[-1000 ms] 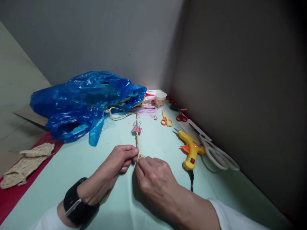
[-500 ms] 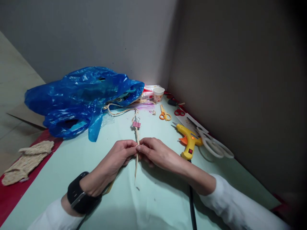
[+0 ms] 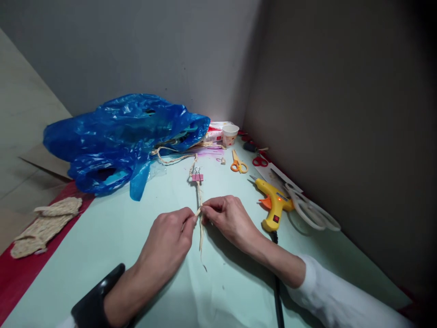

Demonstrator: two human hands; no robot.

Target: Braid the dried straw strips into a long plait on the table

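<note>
A pale, straw-like fibre strand (image 3: 201, 239) runs down the middle of the table, its thin tail hanging loose below my hands. Its upper end passes under a pink binder clip (image 3: 197, 177), and a braided cord (image 3: 174, 161) continues beyond the clip. My left hand (image 3: 170, 241) is closed, pinching a short piece of the strand between thumb and forefinger. Close beside it, my right hand (image 3: 228, 216) pinches the strand just below the clip. The fingertips of both hands nearly meet. The curled fingers beneath are partly hidden.
A blue plastic bag (image 3: 116, 136) lies at the back left, a woven straw piece (image 3: 46, 228) at the left edge. On the right are a yellow glue gun (image 3: 276, 200) with its black cable, white-handled scissors (image 3: 309, 209), small orange-yellow scissors (image 3: 238, 164) and a paper cup (image 3: 230, 135).
My left hand has turned over, its back now upward, and pulls a piece of strand slightly left. My right hand still pinches the strand. The view has shifted a little.
</note>
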